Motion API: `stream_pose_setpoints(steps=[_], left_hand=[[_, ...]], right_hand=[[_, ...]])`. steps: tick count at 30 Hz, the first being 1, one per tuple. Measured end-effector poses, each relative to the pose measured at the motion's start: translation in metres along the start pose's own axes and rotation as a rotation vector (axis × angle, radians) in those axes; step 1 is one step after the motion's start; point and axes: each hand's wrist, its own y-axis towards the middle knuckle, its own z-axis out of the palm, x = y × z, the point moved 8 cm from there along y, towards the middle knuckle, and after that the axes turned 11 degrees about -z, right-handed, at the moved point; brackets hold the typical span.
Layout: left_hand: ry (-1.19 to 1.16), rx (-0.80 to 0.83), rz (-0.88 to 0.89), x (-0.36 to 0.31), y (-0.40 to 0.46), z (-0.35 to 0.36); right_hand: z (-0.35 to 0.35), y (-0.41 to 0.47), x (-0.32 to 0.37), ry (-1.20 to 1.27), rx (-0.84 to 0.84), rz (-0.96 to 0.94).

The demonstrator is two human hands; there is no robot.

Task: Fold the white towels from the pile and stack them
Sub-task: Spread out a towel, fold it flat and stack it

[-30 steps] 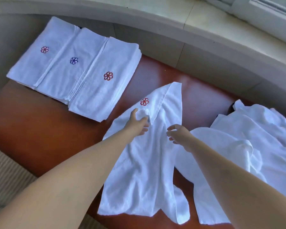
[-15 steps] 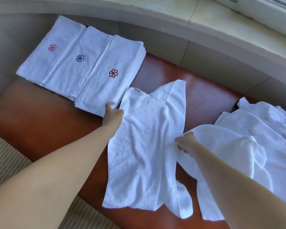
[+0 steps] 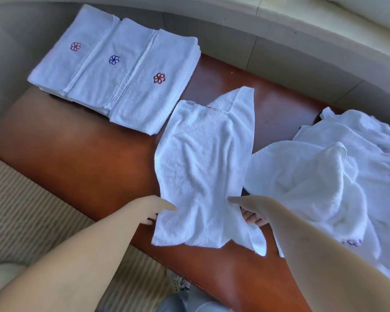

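Towel (image 3: 203,167), white, one piece, in work: lies lengthwise on the brown counter (image 3: 81,158), between the folded stack and the loose pile. Left side already turned inward; upper right corner stands out as an uneven point; near edge hangs ragged over the counter's front.

Left hand (image 3: 154,209): pinches the towel's near left edge, thumb on top, fingers underneath.

Right hand (image 3: 248,210): grips the near right edge, fingers curled beneath the cloth, thumb above.

Stack of folded towels (image 3: 115,70): far left of the counter, three overlapping pieces showing embroidered flowers, just beside the working towel's upper left corner; whether they touch cannot be told.

Pile of unfolded towels (image 3: 324,176): right side, rumpled, its nearest fold lying against the working towel's right edge and against the right forearm.

Risks, as judged:
- Skewed fold. The far edges are not aligned, so lifting the near end over would likely lock in the crooked corner.
- Snagging. The pile presses close on the right; a pull could drag a loose towel along.
- Disturbing the stack. A leftward sweep may nudge its near corner.
- Slipping. The overhanging near edge could pull the cloth toward the striped floor covering (image 3: 32,221) if either pinch loosens.
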Motion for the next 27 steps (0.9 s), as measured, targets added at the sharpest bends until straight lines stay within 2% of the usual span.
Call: stream_pose_setpoints(steps=[3, 5, 7, 11, 15, 18, 20, 24, 25, 27], left_hand=[[-0.002, 0.059, -0.077, 0.041, 0.005, 0.025], [0.04, 0.087, -0.068, 0.06, 0.008, 0.036], [0.051, 0.12, -0.005, 0.066, -0.001, 0.037], [-0.18, 0.13, 0.244, 0.043, -0.051, 0.006], [-0.445, 0.269, 0.388, 0.025, -0.109, -0.032], [-0.658, 0.267, 0.404, 0.024, -0.119, -0.055], [-0.606, 0.251, 0.418, 0.023, -0.109, -0.052], [-0.363, 0.267, 0.357, 0.025, -0.072, -0.024], [-0.277, 0.228, 0.336, 0.028, -0.065, -0.019], [-0.147, 0.053, 0.315, 0.034, -0.055, -0.023]], right_hand=[[0.021, -0.012, -0.021, -0.034, 0.048, -0.061], [0.034, -0.023, -0.028, -0.11, 0.081, -0.105], [0.037, -0.035, -0.029, -0.133, 0.037, -0.144], [0.019, -0.086, -0.009, -0.035, -0.088, -0.318], [-0.023, -0.134, -0.001, 0.702, -0.178, -0.5], [-0.052, -0.155, 0.008, 1.147, -0.25, -0.718], [-0.044, -0.143, 0.005, 1.189, -0.248, -0.704], [0.004, -0.09, -0.017, 1.036, -0.15, -0.502], [0.009, -0.083, -0.022, 1.034, -0.153, -0.475], [0.016, -0.077, -0.03, 1.057, -0.147, -0.451]])
